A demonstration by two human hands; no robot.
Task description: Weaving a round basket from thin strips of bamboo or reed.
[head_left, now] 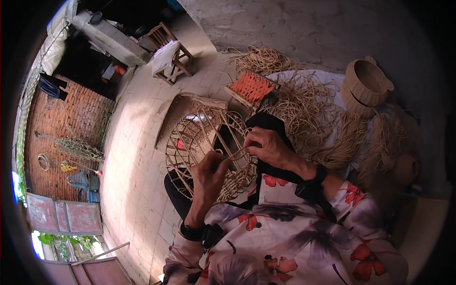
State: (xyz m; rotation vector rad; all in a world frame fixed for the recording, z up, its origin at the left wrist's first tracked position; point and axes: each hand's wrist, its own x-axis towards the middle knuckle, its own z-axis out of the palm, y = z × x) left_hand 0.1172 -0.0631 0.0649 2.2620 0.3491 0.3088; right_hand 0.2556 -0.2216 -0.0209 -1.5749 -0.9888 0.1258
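Observation:
An openwork basket [238,184] of tan cord, with wide gaps between its strands, rests on my lap. My left hand [209,172] is closed at its near left part, thumb against the fingers. To the right, my right hand [268,146] pinches with thumb and forefinger at the basket's right side. A thin tan cord [240,152] runs between the two hands, and both sets of fingertips appear to grip it. The exact grip of the left fingers is partly hidden behind the back of that hand.
A woven mat [166,124] lies beyond the basket. Near it stands a low stool with orange webbing [251,88]. Heaps of loose cord [304,107] cover a white sheet at the right, beside a lidded woven basket [363,85]. A wooden chair [172,56] stands farther off.

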